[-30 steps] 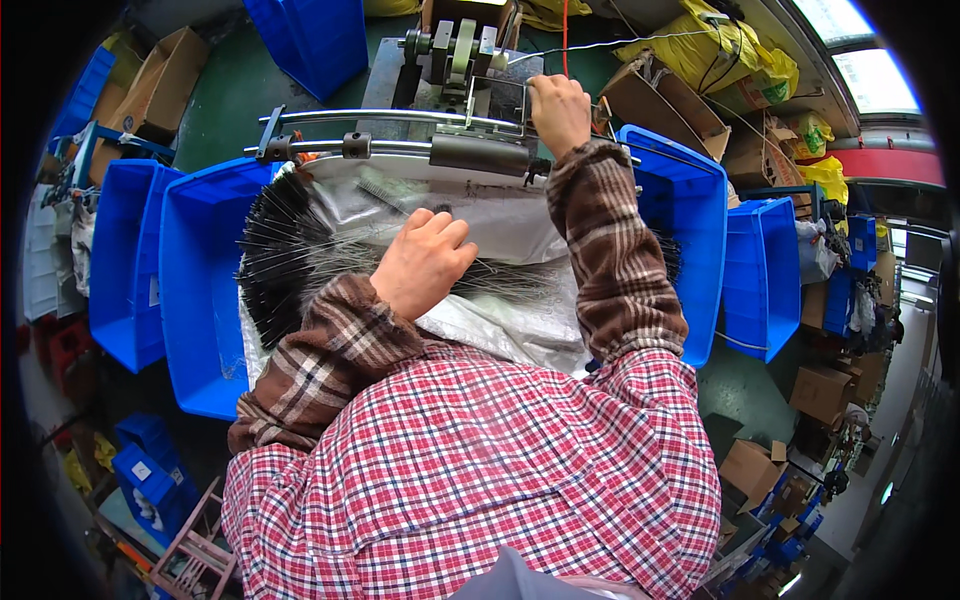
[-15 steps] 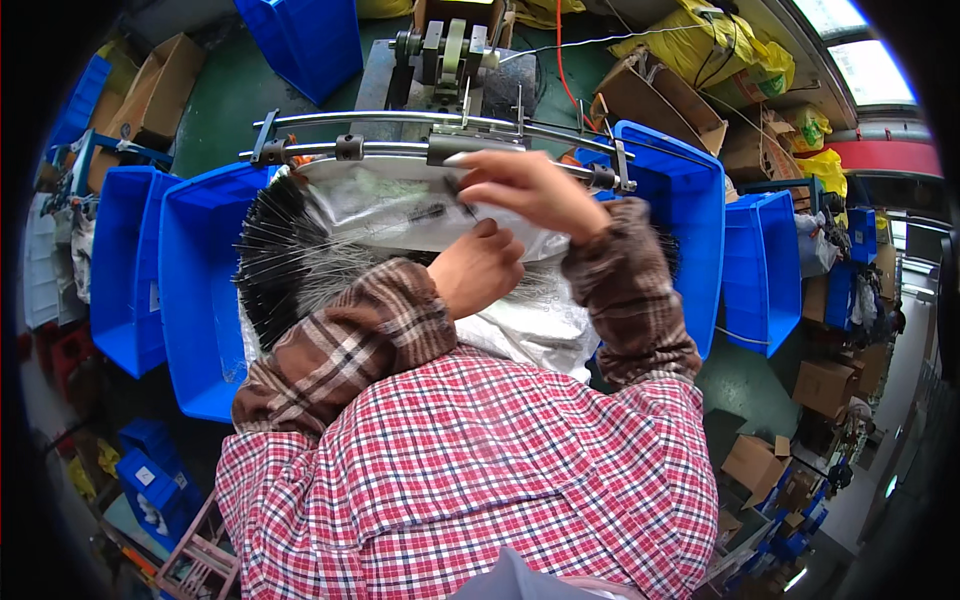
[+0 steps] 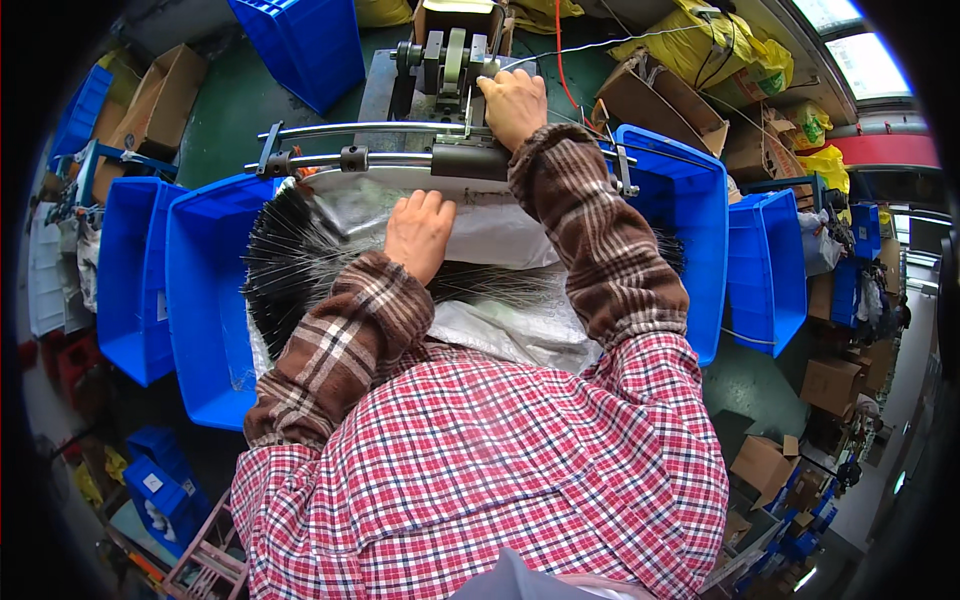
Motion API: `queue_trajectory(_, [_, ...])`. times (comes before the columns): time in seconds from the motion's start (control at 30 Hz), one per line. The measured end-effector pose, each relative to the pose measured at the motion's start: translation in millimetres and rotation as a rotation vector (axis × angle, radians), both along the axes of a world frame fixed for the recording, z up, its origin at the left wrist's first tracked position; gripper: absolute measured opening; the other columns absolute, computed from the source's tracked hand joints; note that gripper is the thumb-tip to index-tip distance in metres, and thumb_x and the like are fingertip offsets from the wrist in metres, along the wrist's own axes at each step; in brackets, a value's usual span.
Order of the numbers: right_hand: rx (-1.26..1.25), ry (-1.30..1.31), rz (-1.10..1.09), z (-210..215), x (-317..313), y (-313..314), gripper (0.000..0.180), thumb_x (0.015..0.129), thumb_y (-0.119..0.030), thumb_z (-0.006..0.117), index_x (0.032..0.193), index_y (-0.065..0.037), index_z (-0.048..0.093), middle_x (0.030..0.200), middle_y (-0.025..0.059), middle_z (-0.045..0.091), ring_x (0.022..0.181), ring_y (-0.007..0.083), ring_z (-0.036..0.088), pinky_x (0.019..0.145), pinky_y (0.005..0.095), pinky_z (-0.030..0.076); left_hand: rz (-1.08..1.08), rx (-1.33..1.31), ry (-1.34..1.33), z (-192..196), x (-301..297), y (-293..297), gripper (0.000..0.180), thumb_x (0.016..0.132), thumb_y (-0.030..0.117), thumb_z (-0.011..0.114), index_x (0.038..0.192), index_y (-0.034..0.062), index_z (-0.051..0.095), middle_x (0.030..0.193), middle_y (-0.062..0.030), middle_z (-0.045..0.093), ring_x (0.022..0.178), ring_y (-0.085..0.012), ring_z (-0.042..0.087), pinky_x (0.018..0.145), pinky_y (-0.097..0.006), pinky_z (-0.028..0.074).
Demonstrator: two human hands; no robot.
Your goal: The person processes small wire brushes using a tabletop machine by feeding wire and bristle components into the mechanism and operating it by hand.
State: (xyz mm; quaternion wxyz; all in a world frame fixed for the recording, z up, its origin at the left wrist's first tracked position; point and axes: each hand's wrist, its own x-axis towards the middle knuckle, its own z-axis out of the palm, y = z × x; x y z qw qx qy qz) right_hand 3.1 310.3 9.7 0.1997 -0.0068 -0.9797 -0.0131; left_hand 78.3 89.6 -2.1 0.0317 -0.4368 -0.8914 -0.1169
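Observation:
A thick bundle of thin black rods (image 3: 300, 260) lies on a clear plastic sheet (image 3: 500, 330) across a large blue bin (image 3: 205, 300). My left hand (image 3: 418, 230) rests flat on the bundle and the plastic, fingers stretched out and holding nothing. My right hand (image 3: 512, 100) reaches over the bin to a small metal machine (image 3: 445, 55) at the back, its fingers curled against the machine's right side. What those fingers hold is hidden. Two curved metal rails with a dark slider (image 3: 470, 160) run between the bin and the machine.
More blue bins stand at the left (image 3: 125, 270), the right (image 3: 765, 270) and the back (image 3: 300, 45). Cardboard boxes (image 3: 650, 100) and yellow bags (image 3: 720, 50) crowd the back right. A red cable (image 3: 558, 45) and a thin wire run to the machine.
My right hand dropped from the machine to the bundle half a second ago and is back up at the machine. My left hand stayed on the rods, shifting slightly.

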Motion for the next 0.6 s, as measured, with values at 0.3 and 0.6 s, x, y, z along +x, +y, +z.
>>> queue_trajectory(0.3, [-0.027, 0.007, 0.067, -11, -12, 1, 0.022, 0.079, -0.013, 0.059, 0.096, -0.016, 0.073, 0.087, 0.0009, 0.065, 0.091, 0.0217, 0.058, 0.081, 0.038, 0.04, -0.001, -0.082, 0.101, -28, -3, -4, 0.009, 0.075, 0.01, 0.058, 0.083, 0.011, 0.061, 0.082, -0.0038, 0.062, 0.085, -0.0215, 0.06, 0.075, -0.034, 0.045])
queue_trajectory(0.6, [-0.145, 0.01, 0.152, -19, -15, 11, 0.024, 0.079, -0.007, 0.056, 0.098, -0.01, 0.071, 0.09, 0.005, 0.066, 0.094, 0.0243, 0.059, 0.084, 0.0385, 0.043, 0.021, 0.182, 0.178, 16, -15, -10, 0.03, 0.079, 0.004, 0.056, 0.108, 0.0102, 0.059, 0.075, -0.0009, 0.055, 0.072, -0.0184, 0.056, 0.065, -0.031, 0.044])
